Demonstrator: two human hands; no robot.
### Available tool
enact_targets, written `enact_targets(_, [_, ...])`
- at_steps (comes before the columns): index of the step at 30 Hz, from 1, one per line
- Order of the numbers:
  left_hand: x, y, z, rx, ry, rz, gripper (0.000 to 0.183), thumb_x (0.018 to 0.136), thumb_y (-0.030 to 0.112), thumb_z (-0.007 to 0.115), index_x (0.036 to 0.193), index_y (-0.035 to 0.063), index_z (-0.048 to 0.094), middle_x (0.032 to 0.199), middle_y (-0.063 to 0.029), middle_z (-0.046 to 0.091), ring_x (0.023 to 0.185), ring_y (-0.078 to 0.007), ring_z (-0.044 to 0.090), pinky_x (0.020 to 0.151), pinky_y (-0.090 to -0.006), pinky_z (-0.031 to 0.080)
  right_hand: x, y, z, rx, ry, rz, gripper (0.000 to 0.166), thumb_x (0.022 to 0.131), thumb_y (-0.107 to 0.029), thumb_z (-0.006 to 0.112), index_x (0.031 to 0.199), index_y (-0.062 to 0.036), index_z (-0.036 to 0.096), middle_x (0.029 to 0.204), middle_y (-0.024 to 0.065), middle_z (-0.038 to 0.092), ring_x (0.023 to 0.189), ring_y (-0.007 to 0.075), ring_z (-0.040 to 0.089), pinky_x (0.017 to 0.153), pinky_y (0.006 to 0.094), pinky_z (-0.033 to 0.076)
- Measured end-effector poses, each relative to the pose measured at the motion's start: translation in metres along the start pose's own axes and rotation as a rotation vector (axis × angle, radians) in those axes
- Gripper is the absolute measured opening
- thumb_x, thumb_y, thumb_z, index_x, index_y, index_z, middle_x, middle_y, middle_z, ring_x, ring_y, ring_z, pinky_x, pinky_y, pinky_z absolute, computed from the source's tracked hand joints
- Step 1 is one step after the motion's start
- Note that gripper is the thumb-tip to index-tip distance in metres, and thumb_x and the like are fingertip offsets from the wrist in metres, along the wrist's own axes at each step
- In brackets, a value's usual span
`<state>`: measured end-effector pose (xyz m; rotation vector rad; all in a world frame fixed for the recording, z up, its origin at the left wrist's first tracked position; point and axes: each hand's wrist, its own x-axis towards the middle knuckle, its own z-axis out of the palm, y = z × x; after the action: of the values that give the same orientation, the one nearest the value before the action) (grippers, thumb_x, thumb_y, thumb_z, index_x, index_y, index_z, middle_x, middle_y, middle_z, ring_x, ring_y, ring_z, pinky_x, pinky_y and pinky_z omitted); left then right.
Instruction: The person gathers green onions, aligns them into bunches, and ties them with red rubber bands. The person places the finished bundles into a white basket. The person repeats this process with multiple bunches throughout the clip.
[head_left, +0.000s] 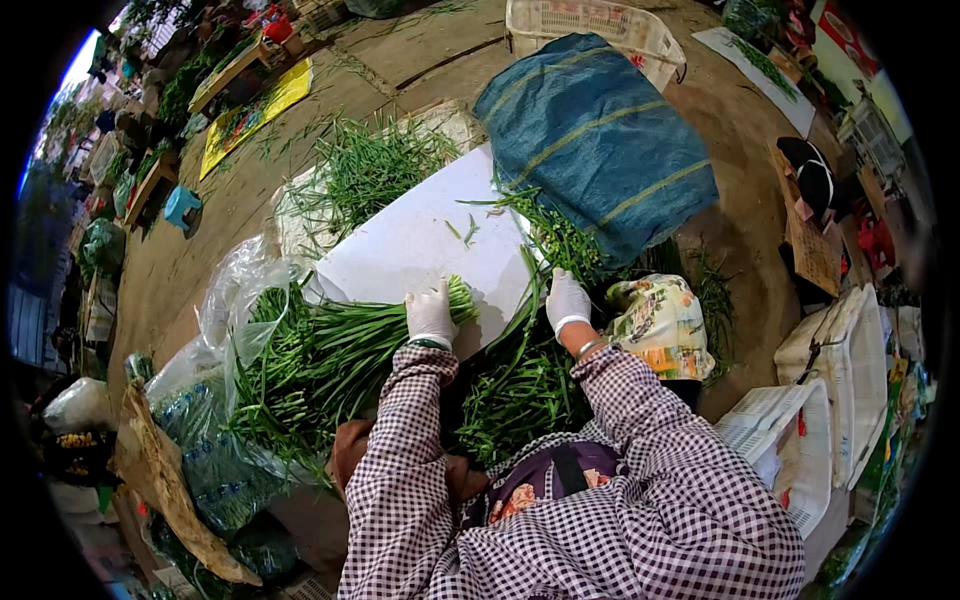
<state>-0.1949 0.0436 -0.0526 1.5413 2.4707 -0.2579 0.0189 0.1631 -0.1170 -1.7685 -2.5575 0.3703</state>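
My left hand (432, 313), in a white glove, is closed around a bunch of long green chive-like stalks (367, 326). Their pale, even ends (463, 300) stick out past its right side, over a white board (420, 232). At the board's right edge is my right hand (568, 301), also gloved, with fingers curled. It touches a heap of budded green stems (566, 240); whether it grips any is hidden. A few short cut pieces (471, 229) lie on the board. Between my forearms is another pile of green stalks (510, 397).
A blue woven sack (592, 142) covers part of the right-hand heap. Loose green trimmings (375, 161) lie beyond the board. Clear plastic bagging (240, 292) stands at left. White plastic crates (832, 375) are at right, and another crate (600, 26) is behind the sack.
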Motion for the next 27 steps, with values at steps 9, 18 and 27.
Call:
enact_targets(9, [0.0, -0.011, -0.022, -0.176, -0.134, -0.116, 0.093, 0.054, 0.038, 0.09, 0.13, 0.0058, 0.047, 0.105, -0.0166, 0.066, 0.102, -0.0301, 0.063, 0.088, -0.0373, 0.051, -0.004, 0.014, -0.034, 1.38, 0.063, 0.204, 0.04, 0.088, -0.018, 0.059, 0.12, 0.0018, 0.047, 0.083, 0.0123, 0.063, 0.064, 0.0208, 0.061, 0.06, 0.0333, 0.049])
enact_targets(18, [0.011, 0.013, -0.011, 0.047, -0.196, -0.132, 0.097, 0.052, 0.043, 0.089, 0.13, 0.0073, 0.043, 0.112, -0.0129, 0.064, 0.101, -0.0253, 0.065, 0.085, -0.0367, 0.053, -0.117, -0.007, -0.065, 1.511, -0.243, 0.282, 0.012, 0.093, -0.014, 0.054, 0.1, -0.0045, 0.053, 0.067, 0.0015, 0.055, 0.048, 0.0089, 0.051, 0.046, 0.0246, 0.042])
enact_targets(27, [0.02, 0.011, -0.005, -0.095, -0.208, -0.169, 0.069, 0.058, 0.035, 0.086, 0.114, 0.0042, 0.058, 0.102, -0.0147, 0.068, 0.097, -0.0281, 0.066, 0.085, -0.0376, 0.053, -0.136, -0.022, -0.052, 0.714, -0.295, -0.129, 0.029, 0.092, -0.029, 0.054, 0.104, -0.0039, 0.048, 0.077, 0.0242, 0.063, 0.073, 0.0435, 0.061, 0.064, 0.0521, 0.048])
